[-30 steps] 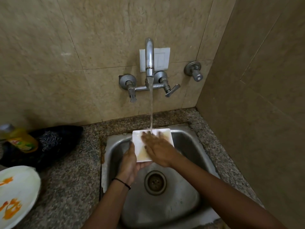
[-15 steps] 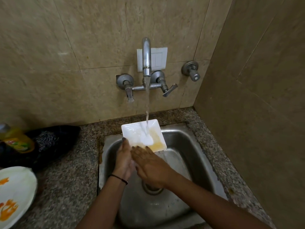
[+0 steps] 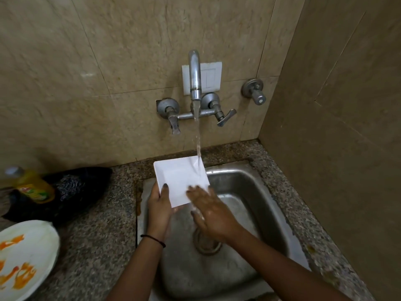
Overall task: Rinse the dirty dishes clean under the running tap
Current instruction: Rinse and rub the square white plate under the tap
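A white square plate (image 3: 181, 178) is tilted over the steel sink (image 3: 249, 192), and its visible face looks clean. My left hand (image 3: 159, 208) grips its near left edge, thumb on top. Water from the wall tap (image 3: 194, 74) falls onto the plate's far right corner. My right hand (image 3: 211, 211) is wet and flat, fingers apart, its fingertips at the plate's near right edge. A round white plate (image 3: 25, 257) smeared with orange sauce lies on the counter at the lower left.
A yellow dish-soap bottle (image 3: 32, 187) lies on a dark cloth (image 3: 73, 190) on the granite counter (image 3: 102, 235) left of the sink. The sink drain (image 3: 206, 246) sits under my right wrist. Tiled walls close the back and right; a valve knob (image 3: 256, 94) sticks out.
The orange stain on the square plate is gone. My right hand slid from the plate's face down to its near edge. The plate shifted left, so the stream hits its right corner.
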